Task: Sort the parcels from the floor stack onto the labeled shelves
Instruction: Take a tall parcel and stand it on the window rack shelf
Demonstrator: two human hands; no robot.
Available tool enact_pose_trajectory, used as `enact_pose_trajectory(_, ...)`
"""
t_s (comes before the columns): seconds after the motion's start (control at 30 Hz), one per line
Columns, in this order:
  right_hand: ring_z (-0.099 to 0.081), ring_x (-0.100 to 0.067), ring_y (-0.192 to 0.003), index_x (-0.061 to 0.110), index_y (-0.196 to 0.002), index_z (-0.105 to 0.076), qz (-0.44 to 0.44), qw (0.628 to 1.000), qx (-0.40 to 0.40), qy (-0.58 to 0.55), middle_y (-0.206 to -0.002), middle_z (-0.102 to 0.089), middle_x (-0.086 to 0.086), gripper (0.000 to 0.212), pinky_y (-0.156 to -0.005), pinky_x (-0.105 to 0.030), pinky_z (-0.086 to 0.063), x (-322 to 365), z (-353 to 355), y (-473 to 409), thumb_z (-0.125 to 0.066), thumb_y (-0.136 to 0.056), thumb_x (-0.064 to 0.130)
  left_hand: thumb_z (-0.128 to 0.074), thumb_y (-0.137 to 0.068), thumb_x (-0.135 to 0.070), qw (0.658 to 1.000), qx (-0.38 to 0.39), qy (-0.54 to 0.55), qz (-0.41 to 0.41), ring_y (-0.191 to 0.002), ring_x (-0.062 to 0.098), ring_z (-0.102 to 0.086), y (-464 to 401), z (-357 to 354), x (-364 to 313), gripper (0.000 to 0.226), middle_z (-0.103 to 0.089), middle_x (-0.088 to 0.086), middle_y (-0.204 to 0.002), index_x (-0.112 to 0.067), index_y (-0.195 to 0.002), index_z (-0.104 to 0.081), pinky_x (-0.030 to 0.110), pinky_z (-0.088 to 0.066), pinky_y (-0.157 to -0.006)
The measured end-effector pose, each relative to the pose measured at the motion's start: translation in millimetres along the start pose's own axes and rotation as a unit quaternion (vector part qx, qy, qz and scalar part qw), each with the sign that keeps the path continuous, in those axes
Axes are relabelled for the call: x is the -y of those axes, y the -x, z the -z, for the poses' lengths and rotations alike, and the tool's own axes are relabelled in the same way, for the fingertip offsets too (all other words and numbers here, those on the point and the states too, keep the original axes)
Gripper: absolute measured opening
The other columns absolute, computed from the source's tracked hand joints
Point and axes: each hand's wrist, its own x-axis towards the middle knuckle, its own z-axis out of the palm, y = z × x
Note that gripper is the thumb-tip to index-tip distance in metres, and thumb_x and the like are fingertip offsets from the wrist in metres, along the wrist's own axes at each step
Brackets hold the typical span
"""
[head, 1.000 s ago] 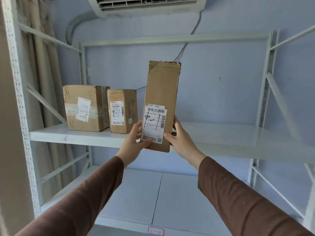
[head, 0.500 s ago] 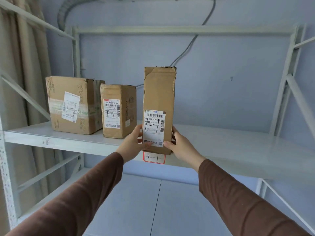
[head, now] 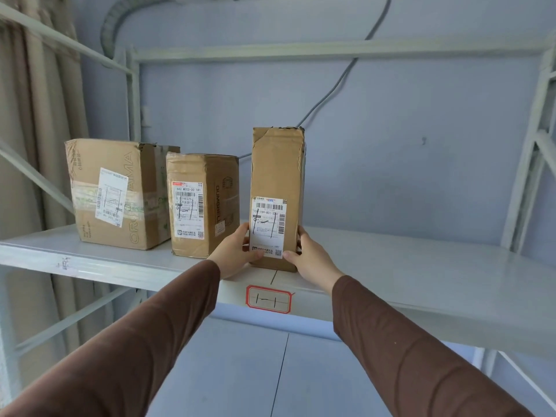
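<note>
A tall narrow cardboard parcel with a white shipping label stands upright on the white metal shelf, near its front edge. My left hand grips its lower left side and my right hand grips its lower right side. On the shelf's front lip, just below the parcel, is a red-bordered label marked "1-1". Left of the parcel stand a medium parcel and a larger taped parcel, both on the same shelf.
The shelf surface runs bare to the right as far as the rack's upright post. A lower shelf lies beneath. A beige curtain hangs on the left, and a grey cable runs down the blue wall.
The tall parcel has come down and forward from mid-air onto the shelf above the "1-1" label. Both hands kept their hold on its lower sides.
</note>
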Motion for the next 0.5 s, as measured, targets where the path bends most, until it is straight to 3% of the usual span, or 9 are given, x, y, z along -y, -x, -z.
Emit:
enact_pose_trajectory(0.23,-0.052,-0.028,-0.136,0.024,-0.158,-0.021,0.002,1.000,-0.005,-0.003,-0.150,-0.054,-0.003,0.071,-0.110,-0.044,-0.044,-5.4,-2.8,-7.5,-0.061,-0.100,0.031,-0.072,-0.091,-0.020,1.000,-0.001,0.008,0.006,-0.125,0.020,-0.057,-8.0,-3.5,6.3,0.060,-0.060,-0.001,-0.137,-0.021,-0.143,-0.042,0.039,-0.048,-0.108)
enact_pose_trajectory(0.37,-0.052,-0.028,-0.137,0.024,-0.158,-0.022,0.004,1.000,-0.014,0.001,-0.150,-0.054,-0.002,0.071,-0.111,-0.042,-0.044,-5.7,-4.0,-6.5,-0.062,-0.100,0.031,-0.072,-0.092,-0.022,1.000,-0.008,0.005,0.001,-0.113,0.011,-0.055,-6.7,-5.0,6.7,0.057,-0.060,-0.005,-0.133,-0.021,-0.142,-0.044,0.026,-0.045,-0.099)
enact_pose_trajectory(0.5,-0.054,-0.028,-0.135,0.024,-0.155,-0.026,0.004,1.000,-0.022,0.009,-0.149,-0.055,-0.002,0.068,-0.109,-0.042,-0.046,-4.8,-5.4,-4.6,-0.063,-0.099,0.034,-0.073,-0.091,-0.024,1.000,-0.003,0.007,-0.002,-0.111,0.010,-0.057,-7.2,-5.0,7.9,0.061,-0.061,-0.005,-0.135,-0.023,-0.144,-0.043,0.025,-0.045,-0.096)
